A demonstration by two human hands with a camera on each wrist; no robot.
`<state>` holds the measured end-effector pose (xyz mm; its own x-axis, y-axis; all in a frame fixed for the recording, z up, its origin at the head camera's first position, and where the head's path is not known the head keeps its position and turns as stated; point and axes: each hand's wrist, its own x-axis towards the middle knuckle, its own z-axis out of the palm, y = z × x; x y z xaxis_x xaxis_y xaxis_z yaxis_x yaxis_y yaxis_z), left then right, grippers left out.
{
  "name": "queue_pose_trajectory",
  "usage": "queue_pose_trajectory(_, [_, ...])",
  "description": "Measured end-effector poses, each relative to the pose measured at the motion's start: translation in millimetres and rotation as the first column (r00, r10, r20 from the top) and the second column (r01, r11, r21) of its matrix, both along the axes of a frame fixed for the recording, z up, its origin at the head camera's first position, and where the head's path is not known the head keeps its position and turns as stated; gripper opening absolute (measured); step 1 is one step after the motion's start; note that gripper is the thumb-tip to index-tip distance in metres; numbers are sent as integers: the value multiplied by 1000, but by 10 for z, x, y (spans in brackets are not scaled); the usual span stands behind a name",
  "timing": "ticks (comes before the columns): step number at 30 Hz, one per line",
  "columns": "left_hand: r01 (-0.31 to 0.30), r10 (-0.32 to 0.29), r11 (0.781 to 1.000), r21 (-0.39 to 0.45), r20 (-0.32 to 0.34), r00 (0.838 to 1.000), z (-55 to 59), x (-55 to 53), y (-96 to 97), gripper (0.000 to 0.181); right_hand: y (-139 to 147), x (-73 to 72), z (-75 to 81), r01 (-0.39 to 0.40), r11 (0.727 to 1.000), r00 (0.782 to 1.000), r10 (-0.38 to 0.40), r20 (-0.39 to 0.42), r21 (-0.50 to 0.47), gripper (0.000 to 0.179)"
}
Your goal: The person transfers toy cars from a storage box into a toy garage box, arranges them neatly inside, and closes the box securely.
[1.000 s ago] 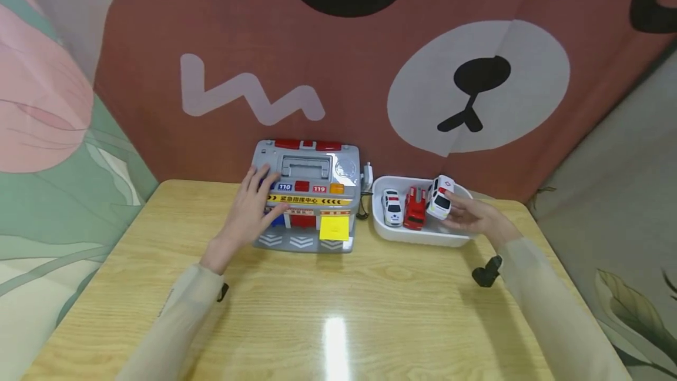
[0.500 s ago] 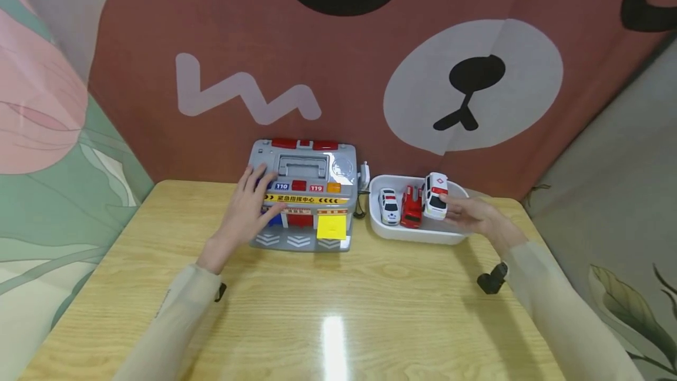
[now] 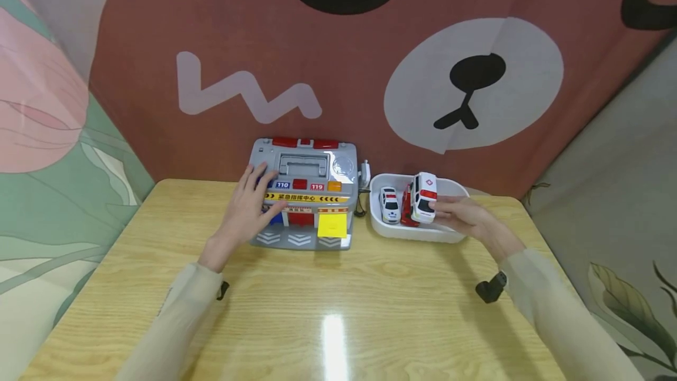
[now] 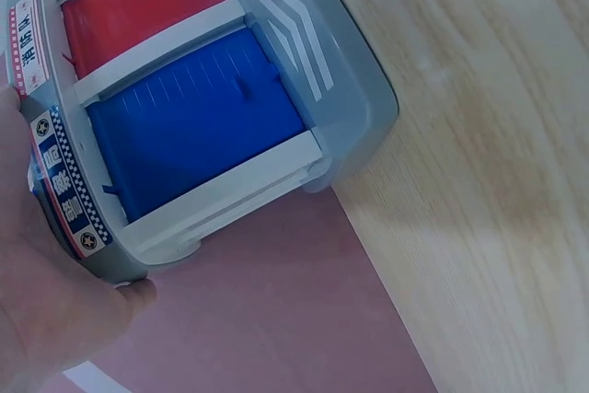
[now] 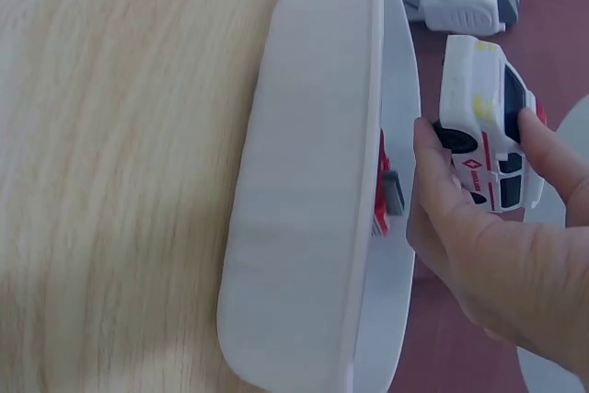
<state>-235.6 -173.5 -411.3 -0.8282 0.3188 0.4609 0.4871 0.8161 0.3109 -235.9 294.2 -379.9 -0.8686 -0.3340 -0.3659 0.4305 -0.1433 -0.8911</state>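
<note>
My right hand pinches a white toy ambulance with red markings between thumb and fingers. In the right wrist view the ambulance is held above the rim of a white plastic basket. Inside the basket lie a white toy police car and a red toy fire truck, partly hidden behind the ambulance. My left hand rests with spread fingers on the left side of a grey toy emergency station. Blue and red doors show on its front.
A yellow flap juts out at the station's front right. A white toy handset hangs at the station's right side, by the basket. Wooden tabletop stretches in front, and a printed cloth hangs behind.
My right hand has lifted the ambulance and carried it left, from the basket's right part to over the fire truck. The left hand stays on the station.
</note>
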Motion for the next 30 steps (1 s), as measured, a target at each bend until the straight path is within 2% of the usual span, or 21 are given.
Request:
queue_pose_trajectory(3, [2, -2, 1000, 4, 9, 1000, -14, 7, -3, 71, -62, 57, -15, -13, 999, 1000, 13, -1, 42, 69])
queue_pose_trajectory(11, [4, -6, 1000, 30, 39, 999, -29, 15, -25, 70, -240, 188, -115, -62, 993, 994, 70, -81, 102, 65])
queue_pose_trajectory(17, [2, -2, 1000, 14, 41, 999, 2, 2, -8, 69, -314, 244, -155, -73, 989, 991, 86, -99, 132, 64])
queue_pose_trajectory(20, [0, 0, 1000, 3, 49, 999, 15, 14, -5, 69, -340, 275, -172, -60, 990, 994, 71, -85, 126, 64])
queue_pose_trajectory(25, [1, -2, 1000, 8, 53, 999, 14, 22, 1, 69, -398, 344, -225, -50, 998, 996, 53, -68, 48, 65])
queue_pose_trajectory(30, [10, -11, 1000, 23, 45, 999, 3, 18, -9, 68, -549, 435, -290, -82, 996, 994, 85, -74, 39, 63])
